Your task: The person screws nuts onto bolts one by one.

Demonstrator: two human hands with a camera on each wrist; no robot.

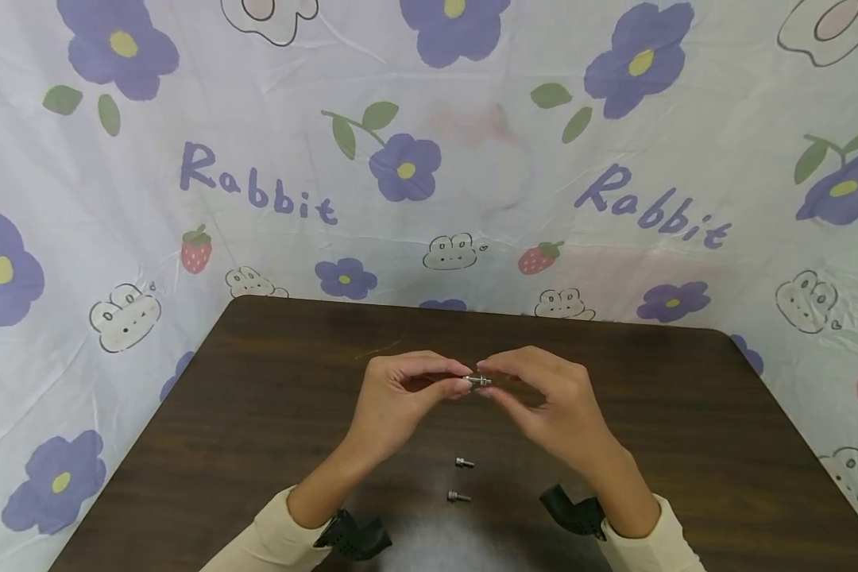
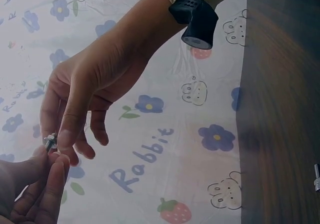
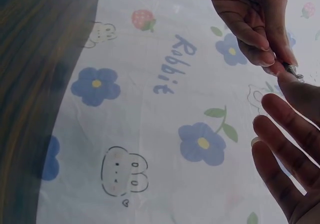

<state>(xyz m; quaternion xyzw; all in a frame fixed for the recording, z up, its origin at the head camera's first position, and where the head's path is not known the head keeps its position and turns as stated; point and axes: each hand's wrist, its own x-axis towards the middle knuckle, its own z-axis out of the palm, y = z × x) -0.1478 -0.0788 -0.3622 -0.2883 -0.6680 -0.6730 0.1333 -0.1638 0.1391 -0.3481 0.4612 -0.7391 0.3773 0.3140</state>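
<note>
Over the middle of the table, my left hand [image 1: 393,401] pinches a small silver bolt [image 1: 478,381] between thumb and forefinger. The bolt lies roughly level, and a small metal ring or nut sits round it near its right end. My right hand [image 1: 554,397] meets it from the right, its thumb and forefinger on either side of that end. In the right wrist view the other fingers [image 3: 280,149] of my right hand are spread out and loose. The left wrist view shows the bolt [image 2: 50,142] between both hands' fingertips. Finger contact on the ring is partly hidden.
Two more bolts lie on the dark wooden table [image 1: 293,381] below my hands: a shorter bolt [image 1: 465,462] and, nearer, a longer bolt [image 1: 458,496]. A patterned cloth [image 1: 472,159] hangs behind and beside the table. Each wrist carries a black camera.
</note>
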